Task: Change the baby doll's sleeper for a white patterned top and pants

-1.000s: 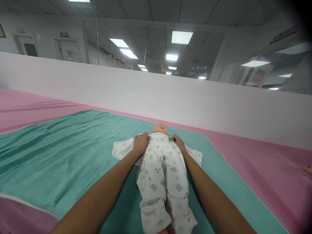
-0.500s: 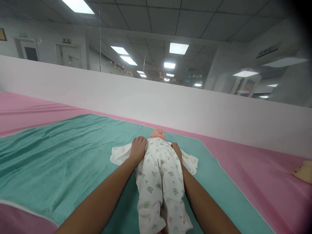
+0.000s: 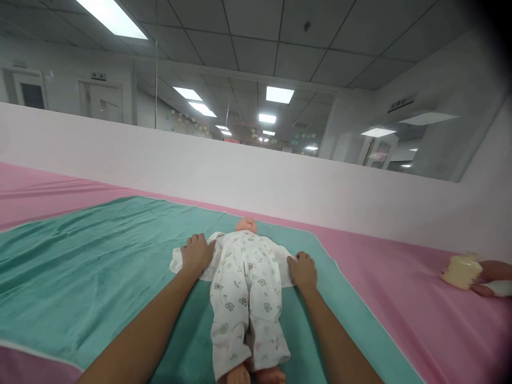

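Observation:
A baby doll (image 3: 246,225) lies on its back on a green blanket (image 3: 112,277), head away from me and bare feet toward me. It wears a white printed baby outfit (image 3: 247,288) with the sleeves spread out to both sides. My left hand (image 3: 197,253) lies over the sleeve on the left, fingers apart and thumb toward the doll's body. At the end of the right sleeve (image 3: 285,269), my right hand (image 3: 303,270) has its fingers curled on the cloth. The fingertips are partly hidden.
Pink sheeting (image 3: 400,272) surrounds the blanket. At the far right lies a pale yellow frilled item (image 3: 462,271) with brown, limb-like parts beside it. A low white wall (image 3: 224,173) with glass above stands behind the doll.
Both hands have moved outward from the doll's sides onto the sleeves. The view has shifted, so the doll's feet and more of the yellow item at the right now show.

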Motion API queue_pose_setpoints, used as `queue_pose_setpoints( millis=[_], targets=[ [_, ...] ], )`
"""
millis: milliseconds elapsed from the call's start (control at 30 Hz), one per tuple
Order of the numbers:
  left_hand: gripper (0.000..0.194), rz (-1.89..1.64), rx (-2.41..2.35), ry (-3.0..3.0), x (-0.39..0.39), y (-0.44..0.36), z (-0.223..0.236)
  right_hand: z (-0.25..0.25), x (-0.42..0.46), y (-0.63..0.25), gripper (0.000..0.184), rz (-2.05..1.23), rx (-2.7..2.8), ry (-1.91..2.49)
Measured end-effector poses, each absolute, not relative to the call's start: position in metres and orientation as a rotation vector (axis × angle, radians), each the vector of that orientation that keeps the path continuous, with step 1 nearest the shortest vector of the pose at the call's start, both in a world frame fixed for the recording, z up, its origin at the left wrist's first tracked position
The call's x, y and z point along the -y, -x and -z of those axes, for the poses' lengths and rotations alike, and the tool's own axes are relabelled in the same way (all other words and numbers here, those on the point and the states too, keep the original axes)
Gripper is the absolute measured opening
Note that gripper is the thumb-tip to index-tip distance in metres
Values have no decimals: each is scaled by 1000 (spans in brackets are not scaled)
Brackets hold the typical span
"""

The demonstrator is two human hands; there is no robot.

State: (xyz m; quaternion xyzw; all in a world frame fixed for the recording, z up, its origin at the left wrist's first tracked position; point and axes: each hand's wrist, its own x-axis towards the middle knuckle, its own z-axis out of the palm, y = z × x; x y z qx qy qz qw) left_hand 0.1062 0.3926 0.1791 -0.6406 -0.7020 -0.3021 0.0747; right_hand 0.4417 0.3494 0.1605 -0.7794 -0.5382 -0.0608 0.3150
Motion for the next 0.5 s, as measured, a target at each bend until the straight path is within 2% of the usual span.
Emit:
queue_pose_setpoints(
  millis=[167, 300, 500],
  targets=[
    [62, 866, 2373, 1916, -397, -85, -179, -161, -343, -452, 44, 4, 1428, 2274],
    [64, 835, 2427, 1866, -402, -71, -179, -165, -342, -454, 49, 20, 1396, 2324],
    [61, 802, 2532, 1789, -409, -52, -178, -169, -341, -464, 50, -207, 1344, 2361]
  ],
)
